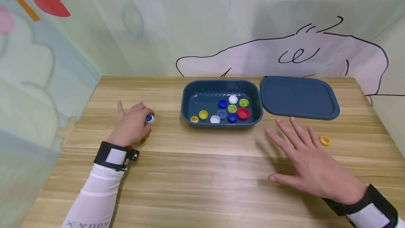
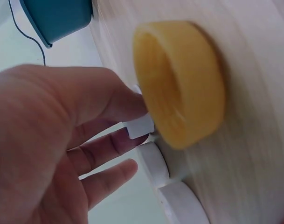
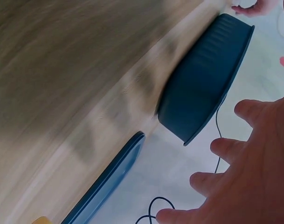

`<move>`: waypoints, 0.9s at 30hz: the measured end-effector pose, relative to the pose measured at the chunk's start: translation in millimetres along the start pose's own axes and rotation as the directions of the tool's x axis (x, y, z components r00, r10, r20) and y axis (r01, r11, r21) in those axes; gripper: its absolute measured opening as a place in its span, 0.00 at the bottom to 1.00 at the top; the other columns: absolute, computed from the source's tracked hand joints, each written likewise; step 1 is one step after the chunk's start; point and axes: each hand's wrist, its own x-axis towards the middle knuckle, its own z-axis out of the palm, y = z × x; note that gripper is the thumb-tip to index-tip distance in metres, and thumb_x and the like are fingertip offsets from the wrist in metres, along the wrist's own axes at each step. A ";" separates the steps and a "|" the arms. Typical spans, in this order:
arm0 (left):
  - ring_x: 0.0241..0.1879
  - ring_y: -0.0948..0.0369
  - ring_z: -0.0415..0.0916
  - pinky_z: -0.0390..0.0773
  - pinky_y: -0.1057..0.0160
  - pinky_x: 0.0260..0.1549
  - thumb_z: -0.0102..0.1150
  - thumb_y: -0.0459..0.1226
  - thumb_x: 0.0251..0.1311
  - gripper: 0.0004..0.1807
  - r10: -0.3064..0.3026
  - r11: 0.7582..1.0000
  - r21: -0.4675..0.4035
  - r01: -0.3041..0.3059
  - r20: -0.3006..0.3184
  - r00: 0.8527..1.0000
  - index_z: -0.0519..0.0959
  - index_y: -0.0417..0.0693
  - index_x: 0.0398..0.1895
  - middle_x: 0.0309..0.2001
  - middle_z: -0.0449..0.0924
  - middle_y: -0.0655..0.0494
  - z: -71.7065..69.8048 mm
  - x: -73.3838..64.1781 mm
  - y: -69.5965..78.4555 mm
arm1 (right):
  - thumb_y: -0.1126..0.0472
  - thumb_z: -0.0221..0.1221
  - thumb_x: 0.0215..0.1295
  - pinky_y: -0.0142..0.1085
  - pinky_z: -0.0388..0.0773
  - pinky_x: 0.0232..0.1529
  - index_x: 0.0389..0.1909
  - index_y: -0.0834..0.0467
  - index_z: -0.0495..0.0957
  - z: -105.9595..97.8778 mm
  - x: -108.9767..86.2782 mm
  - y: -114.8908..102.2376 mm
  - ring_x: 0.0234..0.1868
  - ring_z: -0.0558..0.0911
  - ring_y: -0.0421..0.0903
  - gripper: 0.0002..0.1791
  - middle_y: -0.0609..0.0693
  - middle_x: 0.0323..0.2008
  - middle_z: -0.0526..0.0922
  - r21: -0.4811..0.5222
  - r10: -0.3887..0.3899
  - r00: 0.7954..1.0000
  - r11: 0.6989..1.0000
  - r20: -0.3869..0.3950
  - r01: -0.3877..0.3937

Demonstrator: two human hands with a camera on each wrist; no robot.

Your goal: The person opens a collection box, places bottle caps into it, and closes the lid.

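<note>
Between thumb and fingers, my left hand (image 1: 129,124) pinches a white bottle cap with a blue top (image 1: 150,119), at the left of the table. Beside that wrist lies a yellow bottle cap (image 2: 204,88), its hollow side partly seen in the left wrist view. Two white caps (image 2: 153,163) stand just past the fingers there; the hand hides them in the head view. My right hand (image 1: 313,166) holds nothing and hovers over the table with fingers spread. Close to its little finger is another yellow cap (image 1: 325,140).
A dark blue box (image 1: 221,125) at the back middle contains several caps: red, green, blue, white and yellow. Right of it lies a flat blue lid (image 1: 299,97). A printed curtain (image 1: 205,20) hangs behind the wooden table (image 1: 202,178).
</note>
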 end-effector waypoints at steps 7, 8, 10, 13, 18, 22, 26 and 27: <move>0.47 0.53 0.75 0.18 0.32 0.60 0.59 0.34 0.51 0.18 0.042 0.998 -0.039 -0.045 -0.083 0.996 0.78 0.48 0.48 0.42 0.77 0.55 -6.8 1.1 2.7 | 0.22 0.56 0.41 0.58 0.22 0.68 0.73 0.40 0.45 -1.7 -2.0 -0.5 0.75 0.31 0.53 0.59 0.46 0.75 0.35 -0.005 0.008 1.000 1.000 0.014 -0.008; 0.47 0.53 0.75 0.19 0.32 0.61 0.59 0.34 0.51 0.18 0.052 0.997 -0.049 -0.058 -0.109 0.993 0.77 0.47 0.48 0.42 0.77 0.54 -8.9 1.3 4.3 | 0.22 0.56 0.41 0.58 0.22 0.69 0.73 0.40 0.45 -2.3 -2.0 -1.1 0.75 0.31 0.53 0.59 0.45 0.75 0.35 -0.006 0.008 1.000 1.000 0.014 -0.008; 0.48 0.53 0.74 0.22 0.32 0.62 0.58 0.37 0.53 0.18 0.080 0.994 -0.056 -0.090 -0.160 0.984 0.76 0.48 0.50 0.44 0.76 0.55 -13.4 2.0 9.3 | 0.21 0.56 0.41 0.58 0.23 0.69 0.73 0.40 0.45 -3.5 -2.0 -2.3 0.75 0.31 0.53 0.59 0.45 0.75 0.35 -0.007 0.007 1.000 1.000 0.014 -0.007; 0.50 0.54 0.73 0.31 0.31 0.64 0.56 0.40 0.57 0.19 0.132 0.985 -0.078 -0.153 -0.230 0.964 0.75 0.48 0.53 0.47 0.75 0.54 -22.7 4.5 22.5 | 0.21 0.56 0.41 0.58 0.23 0.69 0.73 0.40 0.45 -5.0 -2.0 -3.9 0.75 0.32 0.53 0.59 0.46 0.75 0.35 -0.012 0.004 1.000 1.000 0.008 -0.004; 0.53 0.56 0.71 0.43 0.34 0.65 0.55 0.41 0.59 0.19 0.191 0.964 -0.121 -0.239 -0.315 0.930 0.75 0.49 0.54 0.49 0.75 0.54 -34.6 14.8 54.4 | 0.21 0.56 0.40 0.57 0.24 0.70 0.73 0.40 0.46 -6.6 -2.5 -5.8 0.75 0.33 0.54 0.59 0.46 0.76 0.36 -0.020 -0.005 1.000 1.000 -0.007 0.005; 0.54 0.54 0.69 0.47 0.35 0.64 0.55 0.42 0.61 0.17 0.218 0.960 -0.099 -0.264 -0.335 0.917 0.75 0.51 0.53 0.48 0.74 0.55 -33.0 29.7 77.4 | 0.21 0.55 0.41 0.57 0.25 0.70 0.73 0.41 0.45 -6.8 -4.2 -7.3 0.75 0.34 0.54 0.59 0.47 0.76 0.36 -0.023 -0.013 1.000 1.000 -0.008 0.013; 0.57 0.52 0.66 0.43 0.35 0.64 0.55 0.44 0.62 0.18 0.228 0.965 -0.056 -0.255 -0.294 0.928 0.75 0.53 0.54 0.50 0.74 0.55 -27.0 43.7 96.4 | 0.21 0.55 0.42 0.56 0.26 0.71 0.73 0.42 0.45 -5.1 -5.7 -8.8 0.75 0.35 0.55 0.59 0.48 0.75 0.37 -0.026 -0.023 1.000 0.999 -0.015 0.022; 0.58 0.51 0.66 0.42 0.34 0.64 0.54 0.45 0.62 0.18 0.231 0.966 -0.048 -0.254 -0.279 0.932 0.75 0.54 0.55 0.50 0.74 0.55 -25.2 46.5 100.5 | 0.21 0.55 0.41 0.55 0.26 0.71 0.73 0.42 0.45 -4.8 -6.0 -9.2 0.75 0.35 0.55 0.59 0.48 0.75 0.37 -0.028 -0.024 1.000 0.999 -0.016 0.023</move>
